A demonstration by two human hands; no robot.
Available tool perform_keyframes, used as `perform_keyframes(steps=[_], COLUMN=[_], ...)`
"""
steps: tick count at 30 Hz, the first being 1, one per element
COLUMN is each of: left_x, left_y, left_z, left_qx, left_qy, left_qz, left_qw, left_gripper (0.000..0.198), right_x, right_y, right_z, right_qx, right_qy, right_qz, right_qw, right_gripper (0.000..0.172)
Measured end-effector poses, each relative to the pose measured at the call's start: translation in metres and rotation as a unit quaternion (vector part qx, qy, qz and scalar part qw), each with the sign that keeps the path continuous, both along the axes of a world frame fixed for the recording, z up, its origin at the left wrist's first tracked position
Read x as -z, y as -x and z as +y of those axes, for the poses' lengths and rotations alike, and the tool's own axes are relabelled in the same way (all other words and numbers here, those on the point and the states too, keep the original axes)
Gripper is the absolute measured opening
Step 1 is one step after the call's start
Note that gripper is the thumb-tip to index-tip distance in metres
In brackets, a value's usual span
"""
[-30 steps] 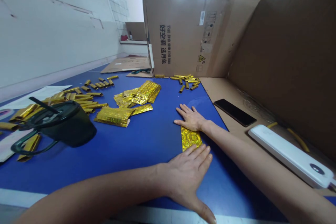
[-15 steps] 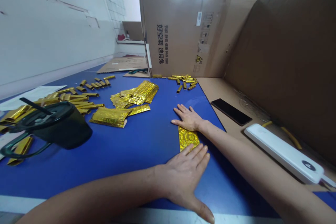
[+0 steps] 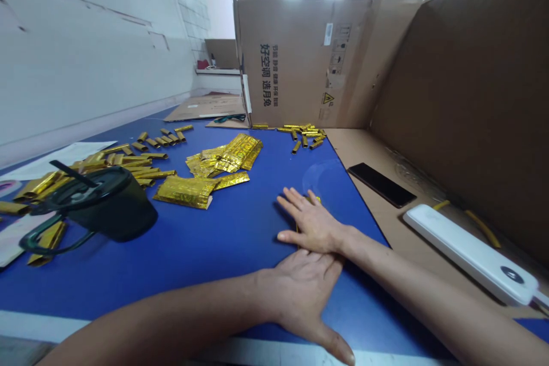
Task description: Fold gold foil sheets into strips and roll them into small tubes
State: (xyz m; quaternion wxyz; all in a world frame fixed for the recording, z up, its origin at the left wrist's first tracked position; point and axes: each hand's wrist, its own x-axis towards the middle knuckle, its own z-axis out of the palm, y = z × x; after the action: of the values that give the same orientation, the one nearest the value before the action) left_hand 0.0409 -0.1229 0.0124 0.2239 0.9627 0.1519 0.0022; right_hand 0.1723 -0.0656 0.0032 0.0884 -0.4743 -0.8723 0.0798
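Two hands lie flat on the blue table, fingers spread, gripping nothing: the right hand covers what seems one gold foil sheet, the left hand touching the right from below. One black cup and one phone lie apart

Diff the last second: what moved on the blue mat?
The right hand slid back along the gold foil strip toward the left hand, now covering nearly all of it; the hands meet. Left hand stayed flat; black cup, foil piles and phone unmoved.
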Motion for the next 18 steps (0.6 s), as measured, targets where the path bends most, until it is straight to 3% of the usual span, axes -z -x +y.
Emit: perform_keyframes(steps=[4,13,18], left_x=[0.000,-0.002,-0.001], left_y=[0.000,0.002,0.003], left_z=[0.000,-0.002,-0.002], left_qx=[-0.002,0.015,0.013], left_qy=[-0.007,-0.007,-0.018], left_qz=[-0.011,0.010,-0.004], left_qw=[1.000,1.000,1.000], left_gripper=[0.103,0.098,0.098], right_x=[0.005,0.011,0.012], right_y=[0.002,-0.001,-0.002], right_z=[-0.002,0.054,0.069], right_qx=[-0.008,0.071,0.094], right_qy=[0.047,0.016,0.016], right_qz=[-0.009,-0.051,-0.053], right_qw=[0.999,0.996,0.994], right_gripper=[0.075,0.078,0.080])
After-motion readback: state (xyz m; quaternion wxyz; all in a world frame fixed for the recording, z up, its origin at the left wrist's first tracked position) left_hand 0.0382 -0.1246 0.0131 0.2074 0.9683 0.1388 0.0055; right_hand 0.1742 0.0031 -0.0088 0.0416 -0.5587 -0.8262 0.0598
